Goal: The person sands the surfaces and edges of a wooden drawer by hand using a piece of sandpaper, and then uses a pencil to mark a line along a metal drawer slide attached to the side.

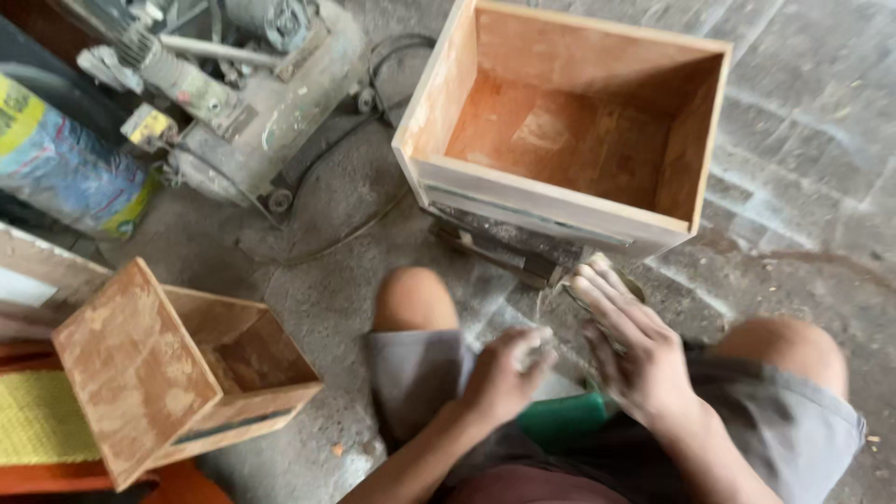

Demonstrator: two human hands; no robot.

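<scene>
1. Left hand point(499, 378) curled shut around small pale piece point(539, 347), above lap.
2. Right hand point(630, 350) flat, fingers extended, pressing sandpaper sheet point(607, 280) just below large open wooden box point(569, 131).
3. Smaller wooden box point(177, 369) tipped on floor point(793, 121), left.
4. Dusty compressor point(252, 103) and hose behind, well apart from hands.

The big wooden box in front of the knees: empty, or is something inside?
Empty. The big wooden box stands open side up, and only its bare reddish inner walls and bottom show.
</scene>
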